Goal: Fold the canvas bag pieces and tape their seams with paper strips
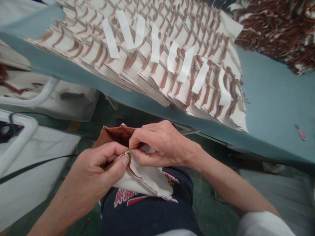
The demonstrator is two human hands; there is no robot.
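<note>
Over my lap, both hands pinch one small piece of cloth (145,178), white with a brown lining and stitched curved edges. My left hand (98,167) grips its near edge between thumb and fingers. My right hand (157,144) is closed on the upper edge, right against the left thumb. The brown side (115,135) folds up behind my fingers. What lies inside the fold is hidden.
A blue-grey table (268,98) stands ahead, bearing a large fanned stack of white and brown cloth pieces (157,62) with white strips on top. A heap of brown pieces (278,29) lies far right. White bags on a tube frame (27,131) stand at left.
</note>
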